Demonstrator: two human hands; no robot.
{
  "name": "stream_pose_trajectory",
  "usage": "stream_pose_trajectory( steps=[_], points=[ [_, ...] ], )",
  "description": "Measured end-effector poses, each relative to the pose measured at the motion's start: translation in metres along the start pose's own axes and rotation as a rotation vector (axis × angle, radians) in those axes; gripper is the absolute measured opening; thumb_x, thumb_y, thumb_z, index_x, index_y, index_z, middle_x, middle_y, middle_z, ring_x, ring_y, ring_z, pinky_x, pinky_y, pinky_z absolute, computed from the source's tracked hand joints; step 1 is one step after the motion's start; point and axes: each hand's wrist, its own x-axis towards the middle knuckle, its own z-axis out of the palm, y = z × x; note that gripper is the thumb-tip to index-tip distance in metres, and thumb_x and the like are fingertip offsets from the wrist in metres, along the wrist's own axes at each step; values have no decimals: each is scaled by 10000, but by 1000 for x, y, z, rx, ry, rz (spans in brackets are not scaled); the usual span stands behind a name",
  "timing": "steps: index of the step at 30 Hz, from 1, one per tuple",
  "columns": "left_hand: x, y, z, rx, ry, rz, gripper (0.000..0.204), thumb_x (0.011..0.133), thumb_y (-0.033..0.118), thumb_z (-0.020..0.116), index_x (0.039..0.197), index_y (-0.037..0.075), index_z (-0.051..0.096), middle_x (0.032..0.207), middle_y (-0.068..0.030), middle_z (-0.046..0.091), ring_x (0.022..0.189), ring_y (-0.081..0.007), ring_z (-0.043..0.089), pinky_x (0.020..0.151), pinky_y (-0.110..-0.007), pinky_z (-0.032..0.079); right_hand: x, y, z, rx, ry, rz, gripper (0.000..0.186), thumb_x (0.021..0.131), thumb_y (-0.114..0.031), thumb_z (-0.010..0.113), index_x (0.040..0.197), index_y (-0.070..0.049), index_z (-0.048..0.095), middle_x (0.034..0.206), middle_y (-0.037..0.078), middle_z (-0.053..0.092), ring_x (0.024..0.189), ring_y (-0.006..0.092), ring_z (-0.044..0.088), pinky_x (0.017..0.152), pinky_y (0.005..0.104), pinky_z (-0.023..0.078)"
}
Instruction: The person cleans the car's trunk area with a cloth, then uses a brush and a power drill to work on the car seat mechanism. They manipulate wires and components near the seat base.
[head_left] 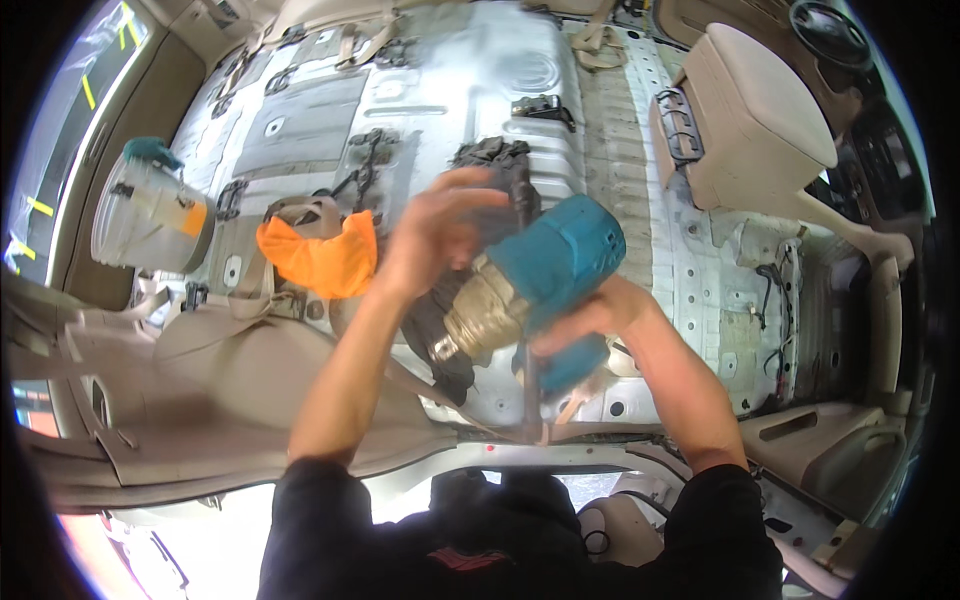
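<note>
Here, a teal power tool (545, 275) with a dull brass-coloured nose is held up over the stripped metal floor (480, 90) of a car interior. The right hand (590, 320) is wrapped around the tool's handle from below, its fingers closed tight on the grip. The left hand (435, 235) is raised just beside the tool's rear end, fingers spread and loosely curled; whether the tool is actually touched by them cannot be told through the blur. The tool's nose is pointed down and to the left, toward a dark bundle (440, 330) lying on the floor beneath it. An orange cloth (320, 260) is seen on the floor to the left, close to the left forearm. Farther left, a white bucket (150, 215) is seen, with a teal item at its rim. At upper right, a beige console (760, 115) is set on the floor, well apart from both hands.
</note>
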Motion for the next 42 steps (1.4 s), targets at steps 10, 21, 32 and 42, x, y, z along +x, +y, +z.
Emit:
stream_pose_trajectory(
  steps=[10, 21, 32, 42],
  points=[
    [89, -24, -59, 957, 197, 217, 468, 999, 417, 466, 747, 64, 643, 648, -71, 615, 571, -190, 559, 573, -348, 461, 37, 16, 14, 188, 12, 284, 379, 784, -127, 768, 1134, -18, 671, 1028, 98, 715, 787, 170, 653, 642, 321, 545],
    [-37, -63, -97, -32, 434, -134, 442, 1031, 472, 430, 902, 93, 617, 694, 3, 585, 561, -99, 497, 468, -242, 371, 59, 16, 25, -329, -173, 446, 391, 784, -256, 820, 1075, -27, 695, 915, 63, 713, 750, 164, 661, 713, 314, 531],
    [-20, -116, -54, -73, 302, -135, 456, 1033, 439, 436, 870, 52, 614, 788, -44, 608, 712, -156, 537, 711, -306, 446, 109, 58, -12, 111, 447, 435, 296, 838, -245, 787, 982, -22, 656, 822, 51, 643, 567, 152, 579, 491, 287, 440],
    [121, -153, -227, 1278, 569, -291, 531, 975, 439, 475, 1022, -43, 692, 1057, -308, 665, 1066, -465, 623, 908, -508, 497, 40, 46, 11, -19, 893, 250, 290, 830, -192, 732, 1007, 2, 609, 764, 106, 617, 498, 180, 555, 436, 311, 436]
  ],
)
